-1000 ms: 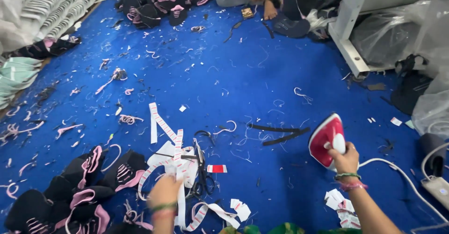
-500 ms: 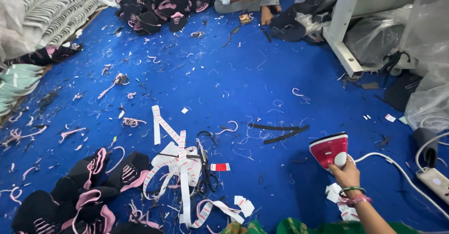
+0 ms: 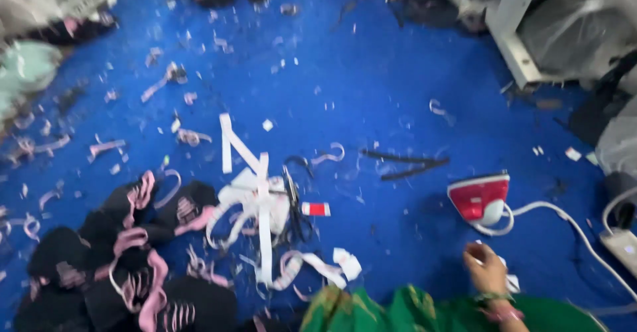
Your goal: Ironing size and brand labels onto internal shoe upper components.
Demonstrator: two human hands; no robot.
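Red and white iron [image 3: 479,199] standing on the blue floor [image 3: 371,86], just above the right hand [image 3: 486,269], apart from it, fingers loosely curled over white paper slips [image 3: 509,280], grip unclear, left hand out of view, white strips [image 3: 262,202] lying well to the left

red iron [image 3: 479,199], upright, on blue floor [image 3: 371,86]

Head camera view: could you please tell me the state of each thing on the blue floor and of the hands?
Red iron: standing on the floor, released, cord attached.
Right hand: empty, over white paper pieces.
Left hand: out of view.
White straps: tangled heap.
Black-and-pink garments: piled loosely.
Power strip: on the floor.
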